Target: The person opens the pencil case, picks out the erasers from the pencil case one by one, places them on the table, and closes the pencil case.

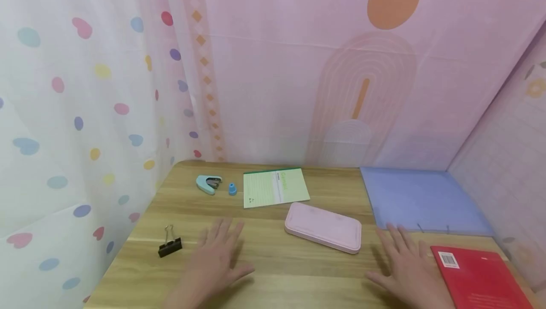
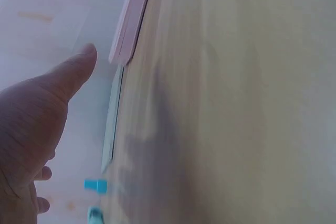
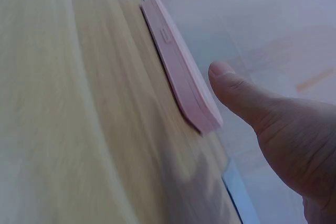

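My left hand (image 1: pixel 215 259) hovers over the wooden table with its fingers spread, holding nothing. A black binder clip (image 1: pixel 170 247) lies to its left. At the right, my right hand (image 1: pixel 405 266) is also spread above the wood and holds nothing. Between the hands and a little farther back lies a closed pink pencil case (image 1: pixel 323 227), apart from both. In the right wrist view, the thumb (image 3: pixel 236 90) sticks out beside the pink case (image 3: pixel 181 69). The left wrist view shows the left thumb (image 2: pixel 73 74) extended, with the case's end (image 2: pixel 128 30) beyond it.
Toward the back stand a mint stapler (image 1: pixel 208 184), a small blue cone-shaped piece (image 1: pixel 232 189) and a green notepad (image 1: pixel 275 187). A blue folder (image 1: pixel 422 200) covers the back right corner. Near the right edge lies a red book (image 1: pixel 482 276). Curtains (image 1: pixel 264 86) enclose the table.
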`<action>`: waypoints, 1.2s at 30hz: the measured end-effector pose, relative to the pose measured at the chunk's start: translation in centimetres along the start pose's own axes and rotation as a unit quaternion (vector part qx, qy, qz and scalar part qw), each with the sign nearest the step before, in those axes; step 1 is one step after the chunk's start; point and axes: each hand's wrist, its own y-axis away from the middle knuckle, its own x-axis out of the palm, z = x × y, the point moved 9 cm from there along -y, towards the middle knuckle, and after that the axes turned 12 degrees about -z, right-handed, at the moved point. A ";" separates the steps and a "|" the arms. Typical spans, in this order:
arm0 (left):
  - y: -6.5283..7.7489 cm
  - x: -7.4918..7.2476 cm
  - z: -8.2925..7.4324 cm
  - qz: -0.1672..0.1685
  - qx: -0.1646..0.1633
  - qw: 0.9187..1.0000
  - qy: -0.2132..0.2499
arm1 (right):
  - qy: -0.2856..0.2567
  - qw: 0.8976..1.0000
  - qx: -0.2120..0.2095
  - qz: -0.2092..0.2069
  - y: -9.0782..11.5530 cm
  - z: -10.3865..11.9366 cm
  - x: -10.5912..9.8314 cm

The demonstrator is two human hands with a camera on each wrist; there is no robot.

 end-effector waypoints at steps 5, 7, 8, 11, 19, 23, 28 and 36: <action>-3.4 1.8 -3.0 0.033 0.048 0.998 0.027 | -0.042 0.998 -0.038 -0.018 -1.7 1.9 0.3; -4.9 2.6 -4.6 0.040 0.080 0.995 0.038 | -0.048 0.997 -0.057 -0.029 -2.4 2.6 0.7; -5.6 3.0 -5.3 0.042 0.096 0.993 0.046 | -0.052 0.996 -0.064 -0.030 -2.8 3.0 0.9; -7.3 4.3 -7.4 0.056 0.133 0.987 0.063 | -0.068 0.993 -0.083 -0.039 -3.9 4.2 1.7; -9.9 8.0 -10.5 0.105 0.177 0.976 0.070 | -0.095 0.988 -0.118 -0.020 -5.8 7.0 4.2; -10.7 9.0 -11.5 0.115 0.188 0.973 0.064 | -0.106 0.988 -0.113 0.001 -6.0 7.5 4.9; -11.2 9.6 -12.0 0.108 0.193 0.973 0.058 | -0.113 0.987 -0.112 -0.005 -6.0 7.7 4.9; -10.4 9.6 -11.6 0.081 0.195 0.974 0.081 | -0.117 0.983 -0.135 -0.047 -5.8 8.0 5.2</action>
